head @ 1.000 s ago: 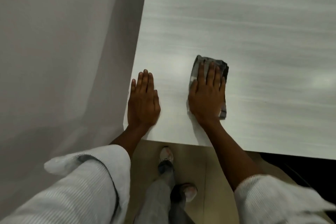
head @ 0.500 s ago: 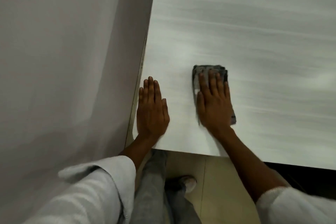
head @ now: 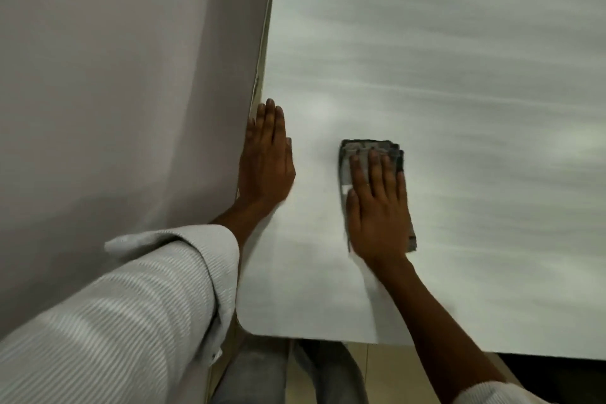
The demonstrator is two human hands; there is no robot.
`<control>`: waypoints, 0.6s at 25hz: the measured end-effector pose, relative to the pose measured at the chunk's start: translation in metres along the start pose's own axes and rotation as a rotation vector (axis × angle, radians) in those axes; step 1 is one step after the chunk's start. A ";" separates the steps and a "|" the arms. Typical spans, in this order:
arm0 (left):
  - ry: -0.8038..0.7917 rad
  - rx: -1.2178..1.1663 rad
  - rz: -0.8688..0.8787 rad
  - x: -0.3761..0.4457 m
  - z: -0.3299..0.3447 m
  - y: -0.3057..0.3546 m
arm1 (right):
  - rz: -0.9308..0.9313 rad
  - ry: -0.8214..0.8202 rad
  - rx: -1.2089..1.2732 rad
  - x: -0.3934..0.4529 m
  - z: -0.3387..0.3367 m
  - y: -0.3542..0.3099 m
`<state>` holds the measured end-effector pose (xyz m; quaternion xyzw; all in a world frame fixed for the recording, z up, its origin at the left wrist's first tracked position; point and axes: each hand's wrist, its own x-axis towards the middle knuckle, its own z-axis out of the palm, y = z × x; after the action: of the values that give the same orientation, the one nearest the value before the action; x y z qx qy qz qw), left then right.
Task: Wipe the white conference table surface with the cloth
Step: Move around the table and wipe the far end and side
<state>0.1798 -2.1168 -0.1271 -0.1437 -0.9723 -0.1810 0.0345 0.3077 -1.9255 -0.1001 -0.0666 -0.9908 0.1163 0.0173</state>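
Head view looks down on the white conference table (head: 459, 75), whose near-left rounded corner serves as the landmark. Right hand (head: 377, 207) lies flat with straight, slightly spread fingers pressing down on the cloth (head: 367, 146), a dark grey folded rectangle lying on the tabletop beyond that corner and to its right, well in from both edges. Its far end shows past the fingertips, and a strip of it shows along the outer side of the palm. Left hand (head: 267, 157) rests palm down with fingers straight and together, holding nothing, beyond the corner along the table's left edge, just beside a pale wall (head: 114, 75). Both forearms reach out of white ribbed sleeves (head: 147, 305). Below the corner, grey trousers (head: 255, 377) and a tan floor (head: 393, 377) show under the table's near edge.
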 end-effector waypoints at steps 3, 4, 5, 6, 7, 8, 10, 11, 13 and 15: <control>0.017 0.036 0.005 0.002 -0.002 0.002 | 0.207 0.076 -0.025 0.060 0.003 0.015; 0.023 0.048 0.000 0.003 -0.002 0.002 | 0.224 0.100 -0.022 0.087 0.007 0.015; 0.030 0.053 0.002 0.003 -0.002 0.001 | 0.229 0.119 -0.015 0.114 0.012 0.009; 0.035 0.055 0.007 0.001 0.000 0.002 | 0.220 0.127 -0.002 0.138 0.017 0.000; 0.039 0.054 0.014 0.000 0.001 0.002 | 0.187 0.125 0.013 0.156 0.020 -0.014; 0.038 0.049 0.017 0.001 0.001 0.003 | 0.125 0.107 0.030 0.165 0.021 -0.027; 0.038 0.025 0.003 0.004 -0.002 0.004 | -0.074 0.041 0.042 0.158 0.019 -0.040; 0.046 0.010 -0.018 0.010 -0.003 0.006 | -0.171 0.007 0.032 0.145 0.015 -0.034; 0.070 -0.018 -0.056 0.034 -0.001 0.011 | -0.243 -0.022 0.009 0.124 0.007 -0.002; 0.080 -0.037 -0.064 0.072 0.005 0.023 | -0.164 0.013 0.000 0.139 0.000 0.037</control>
<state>0.1172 -2.0756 -0.1152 -0.1061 -0.9707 -0.2056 0.0647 0.1749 -1.8706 -0.1060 0.0139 -0.9928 0.1142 0.0333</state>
